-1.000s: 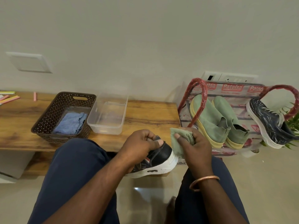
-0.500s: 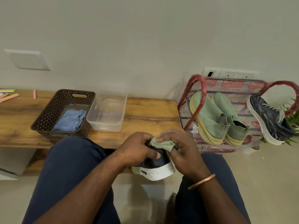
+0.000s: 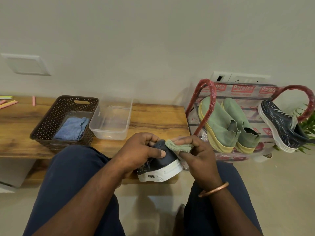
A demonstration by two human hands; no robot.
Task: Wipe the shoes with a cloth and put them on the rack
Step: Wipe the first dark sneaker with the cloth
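Observation:
My left hand (image 3: 139,150) grips a dark sneaker with a white sole (image 3: 162,169) between my knees, its heel end turned toward me. My right hand (image 3: 198,159) pinches a folded green cloth (image 3: 178,147) and presses it on the top of the shoe's heel. To the right stands a red-framed shoe rack (image 3: 207,99). On it lie two green slip-on shoes (image 3: 221,123) and, further right, the matching dark sneaker (image 3: 279,126).
A low wooden bench (image 3: 158,120) runs along the wall and carries a brown basket (image 3: 68,106) with a blue cloth (image 3: 71,128), a clear plastic tub (image 3: 112,120) and chalk sticks (image 3: 8,103). A green plant (image 3: 308,126) stands behind the rack. Beige floor lies below.
The green cloth has moved from beside the shoe's toe up onto its heel top. My left hand has turned the shoe so the heel faces me.

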